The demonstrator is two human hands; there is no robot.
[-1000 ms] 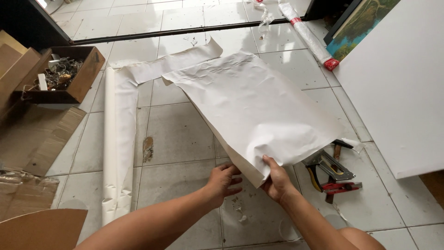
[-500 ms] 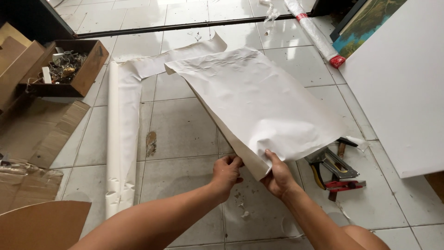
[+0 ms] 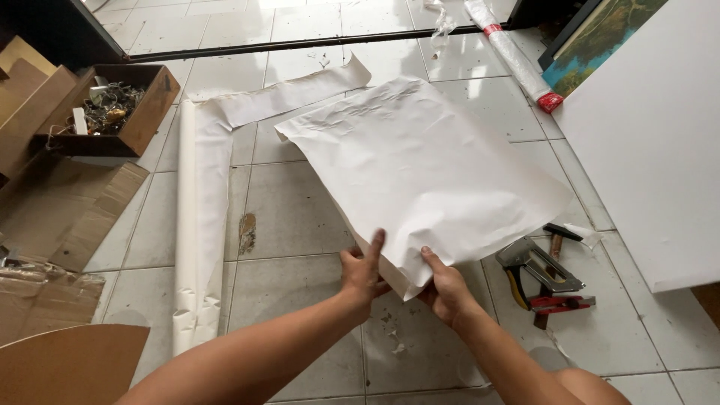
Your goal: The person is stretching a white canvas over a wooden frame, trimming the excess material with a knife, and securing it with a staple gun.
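Head view: both hands meet at the near corner of a large white paper sheet, which is lifted off the tiled floor and slopes away from the person. The left hand sits at the sheet's near left edge, its grip pinching the paper, fingers raised along the edge and thumb apparently under it. The right hand is just beside it, its grip pressed together on the same corner, thumb on top and fingers hidden beneath. The two hands are close together, neither clearly nearer to the paper than the other.

The sheet lies ahead of the hands and slightly to the right; its long axis runs from the held corner up and away toward the far side of the floor, where the far corners hang free.

Left of it a long paper strip lies flat on the floor, bending to the right at its far end. A staple gun and a red-handled tool lie near the right hand. A white board lies at the right, a box of metal bits and cardboard at the left.
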